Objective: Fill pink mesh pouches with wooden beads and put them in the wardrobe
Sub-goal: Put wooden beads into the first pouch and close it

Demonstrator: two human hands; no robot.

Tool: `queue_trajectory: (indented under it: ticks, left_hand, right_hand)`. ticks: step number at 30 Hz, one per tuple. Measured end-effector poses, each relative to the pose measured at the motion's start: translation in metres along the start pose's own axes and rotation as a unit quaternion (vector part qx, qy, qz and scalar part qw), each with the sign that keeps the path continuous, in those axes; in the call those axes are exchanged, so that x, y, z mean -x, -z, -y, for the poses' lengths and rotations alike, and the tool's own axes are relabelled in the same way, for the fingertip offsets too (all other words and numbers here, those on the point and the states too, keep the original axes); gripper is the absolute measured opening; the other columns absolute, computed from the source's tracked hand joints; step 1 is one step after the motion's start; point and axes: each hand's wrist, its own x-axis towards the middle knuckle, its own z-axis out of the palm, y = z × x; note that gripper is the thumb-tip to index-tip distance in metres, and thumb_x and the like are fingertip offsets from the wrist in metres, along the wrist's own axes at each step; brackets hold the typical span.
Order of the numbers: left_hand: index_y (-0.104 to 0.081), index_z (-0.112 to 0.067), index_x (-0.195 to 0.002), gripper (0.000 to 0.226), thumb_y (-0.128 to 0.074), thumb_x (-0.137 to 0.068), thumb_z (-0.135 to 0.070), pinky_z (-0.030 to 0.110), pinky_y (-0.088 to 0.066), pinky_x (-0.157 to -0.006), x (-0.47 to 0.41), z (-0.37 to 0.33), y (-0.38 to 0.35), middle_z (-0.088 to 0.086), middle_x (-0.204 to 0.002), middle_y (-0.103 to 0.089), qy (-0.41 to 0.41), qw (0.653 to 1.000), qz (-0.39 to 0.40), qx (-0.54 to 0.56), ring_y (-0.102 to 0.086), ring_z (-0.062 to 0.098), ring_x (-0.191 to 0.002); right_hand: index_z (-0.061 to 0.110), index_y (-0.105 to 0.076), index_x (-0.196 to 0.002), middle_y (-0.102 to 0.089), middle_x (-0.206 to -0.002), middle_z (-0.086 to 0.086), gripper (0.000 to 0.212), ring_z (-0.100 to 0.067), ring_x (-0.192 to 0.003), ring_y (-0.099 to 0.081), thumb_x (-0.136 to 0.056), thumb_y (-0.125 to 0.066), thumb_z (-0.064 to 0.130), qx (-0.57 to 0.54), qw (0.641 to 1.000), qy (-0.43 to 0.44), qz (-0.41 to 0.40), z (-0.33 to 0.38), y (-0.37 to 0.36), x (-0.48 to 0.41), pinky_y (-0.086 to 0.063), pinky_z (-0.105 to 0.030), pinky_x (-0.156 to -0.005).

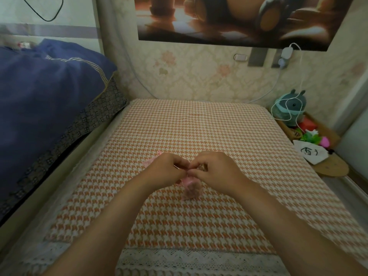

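Left hand (165, 170) and right hand (215, 172) meet above the bench (199, 124), nearer its front edge, fingers pinched on the neck of a bead-filled pink mesh pouch (191, 188), apparently drawing it closed; spare pouch (149, 161) behind.

This is a bedroom in someone's home. A bed runs along the left, heaped with a navy blue duvet (45, 86) over a dark patterned bedspread (65, 134). Beside it stands a low table under an orange-and-white houndstooth cloth (199, 132) edged with white lace (179, 257). The wall behind wears cream floral damask wallpaper (199, 80), with a large poster (239, 18) hung above and a white charger (286, 53) plugged in, its cable trailing down. To the right, a small stand holds a teal plush toy (290, 108), bright plastic toys (312, 136) and a white drawstring bag (310, 154).
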Motion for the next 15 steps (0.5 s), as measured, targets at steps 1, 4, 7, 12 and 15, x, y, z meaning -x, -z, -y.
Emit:
queue_trajectory:
  ticks: [1, 4, 7, 12, 15]
  left_hand:
    - [-0.078, -0.017, -0.106, 0.024, -0.069, -0.086, -0.006, 0.033, -0.063, -0.075, 0.001, 0.000, 0.000, -0.002, -0.094, -0.078, 0.002, 1.000, -0.001, 0.001, -0.073, 0.021, -0.086]
    - [-0.079, -0.017, -0.104, 0.027, -0.068, -0.085, -0.002, 0.035, -0.063, -0.076, 0.002, -0.001, 0.000, -0.002, -0.091, -0.077, 0.006, 1.000, -0.012, -0.001, -0.074, 0.018, -0.082]
    - [-0.080, -0.017, -0.100, 0.026, -0.068, -0.083, -0.001, 0.024, -0.061, -0.069, 0.001, -0.004, 0.001, -0.003, -0.087, -0.077, 0.004, 1.000, -0.025, 0.004, -0.074, 0.009, -0.075]
    - [-0.078, -0.021, -0.098, 0.019, -0.077, -0.081, -0.012, 0.022, -0.060, -0.075, 0.002, -0.008, -0.001, -0.005, -0.088, -0.077, -0.016, 1.000, -0.020, 0.000, -0.073, 0.008, -0.080]
    - [-0.074, -0.027, -0.093, 0.016, -0.070, -0.087, -0.013, 0.022, -0.057, -0.075, 0.001, -0.009, -0.006, -0.006, -0.092, -0.074, -0.030, 0.999, -0.033, 0.002, -0.070, 0.010, -0.088]
  right_hand:
    - [0.034, -0.078, -0.095, -0.065, -0.094, 0.020, 0.013, 0.003, -0.083, -0.057, -0.090, -0.071, 0.043, 0.003, 1.000, 0.003, 0.004, 0.000, -0.001, 0.000, -0.053, -0.030, -0.079]
    - [0.034, -0.076, -0.102, -0.059, -0.107, 0.020, 0.016, 0.003, -0.085, -0.056, -0.093, -0.065, 0.042, -0.015, 1.000, -0.019, 0.019, -0.002, 0.001, 0.001, -0.054, -0.032, -0.083]
    - [0.036, -0.077, -0.103, -0.066, -0.108, 0.017, 0.020, -0.002, -0.089, -0.061, -0.093, -0.060, 0.035, -0.052, 0.994, -0.067, 0.066, -0.004, 0.002, 0.001, -0.056, -0.036, -0.086]
    - [0.031, -0.081, -0.082, -0.077, -0.080, 0.006, 0.012, -0.019, -0.081, -0.074, -0.089, -0.071, 0.031, -0.171, 0.972, -0.129, 0.094, -0.007, -0.001, 0.001, -0.061, -0.050, -0.075]
    - [0.022, -0.082, -0.088, -0.075, -0.084, 0.003, 0.019, -0.010, -0.077, -0.074, -0.087, -0.073, 0.006, -0.234, 0.954, -0.160, 0.103, -0.012, 0.002, 0.006, -0.064, -0.041, -0.076]
